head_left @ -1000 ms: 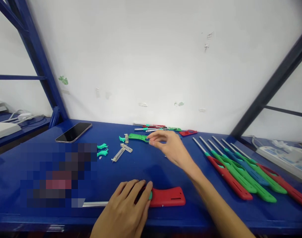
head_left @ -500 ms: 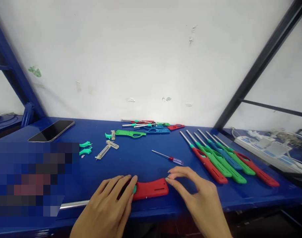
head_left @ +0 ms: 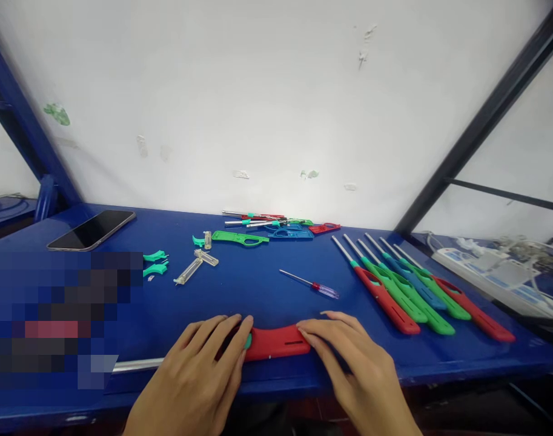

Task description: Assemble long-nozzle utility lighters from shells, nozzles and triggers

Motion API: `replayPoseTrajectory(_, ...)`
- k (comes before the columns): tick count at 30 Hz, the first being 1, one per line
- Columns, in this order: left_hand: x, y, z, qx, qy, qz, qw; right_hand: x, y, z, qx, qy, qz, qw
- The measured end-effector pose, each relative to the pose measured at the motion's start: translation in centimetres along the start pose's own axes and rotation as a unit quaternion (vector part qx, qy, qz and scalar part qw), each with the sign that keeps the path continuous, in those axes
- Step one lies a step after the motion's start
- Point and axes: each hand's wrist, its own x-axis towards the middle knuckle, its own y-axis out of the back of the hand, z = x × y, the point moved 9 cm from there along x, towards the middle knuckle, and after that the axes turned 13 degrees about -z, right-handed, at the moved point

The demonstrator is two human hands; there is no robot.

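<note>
A red gas lighter (head_left: 278, 343) with a long metal tube lies along the front edge of the blue table. My left hand (head_left: 192, 372) covers its trigger area, fingers closed over the handle; a bit of green trigger shows beside the fingertips. My right hand (head_left: 355, 363) pinches the handle's right end between thumb and fingers. Beyond them lies a screwdriver (head_left: 310, 284) with a clear purple-red handle. To the right, several assembled lighters (head_left: 387, 301) in red, green and blue rest side by side, tubes pointing away from me.
Clear plastic tanks (head_left: 188, 270) and green triggers (head_left: 155, 269) lie left of centre. A green handle half (head_left: 233, 237) and a pile of lighter parts (head_left: 289, 234) sit near the wall. A phone (head_left: 92, 230) is at back left, power strips (head_left: 480, 275) at far right.
My right hand has moved left onto the end of the red lighter, its fingertips now against the handle. My left hand stays on the lighter. The view has shifted slightly.
</note>
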Motion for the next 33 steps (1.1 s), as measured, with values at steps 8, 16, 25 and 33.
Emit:
replayPoseTrajectory(8, -0.1, -0.1, 0.0, 0.005, -0.005, -0.006, 1.0, -0.9, 0.6, 0.3, 0.045, -0.021, 0.013, 0.999)
replayPoseTrajectory(16, -0.1, 0.1, -0.2, 0.008, -0.002, -0.005, 1.0, -1.4, 1.4, 4.9, -0.006, -0.147, 0.07, 0.987)
replayPoseTrajectory(25, -0.3, -0.1, -0.3, -0.004, 0.014, -0.014, 1.0, -1.9, -0.9, 10.2, 0.001, -0.276, -0.006, 0.961)
replayPoseTrajectory(33, -1.0, -1.1, -1.6, -0.041, 0.075, -0.04, 0.996, -1.3, 4.1, 9.6, 0.115, -0.317, 0.115, 0.934)
